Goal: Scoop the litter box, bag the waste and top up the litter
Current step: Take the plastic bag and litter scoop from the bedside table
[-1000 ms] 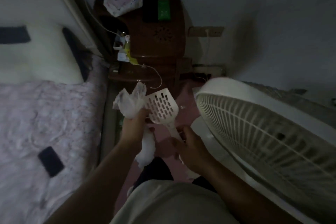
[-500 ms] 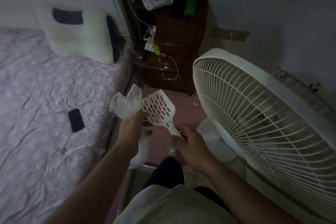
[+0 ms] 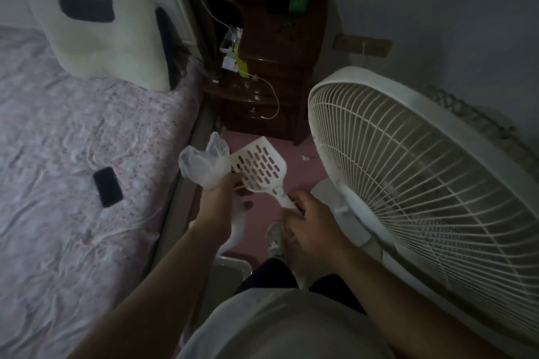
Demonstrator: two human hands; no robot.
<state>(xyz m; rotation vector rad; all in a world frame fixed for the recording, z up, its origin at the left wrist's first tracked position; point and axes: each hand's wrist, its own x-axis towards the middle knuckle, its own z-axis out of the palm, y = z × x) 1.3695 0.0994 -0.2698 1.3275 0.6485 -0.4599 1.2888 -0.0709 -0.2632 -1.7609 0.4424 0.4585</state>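
Scoop and bag held up between bed and fan

The right hand [image 3: 309,221] curls its grip round the handle of the white slotted scoop [image 3: 259,167]; the left hand [image 3: 221,198] clutches a crumpled white plastic bag [image 3: 204,169] touching the scoop's edge. A bin rim [image 3: 233,264] shows below the hands, the bed [image 3: 73,183] to the left, the fan [image 3: 423,183] to the right.

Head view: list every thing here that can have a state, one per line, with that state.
White slotted plastic litter scoop: held up by its handle, empty.
Thin white plastic bag: bunched, held beside the scoop.
Left hand: grips the bag.
Right hand: grips the scoop handle.
White floor fan: tilted; running or not cannot be told.
Black phone: lying flat on the bed, dark.
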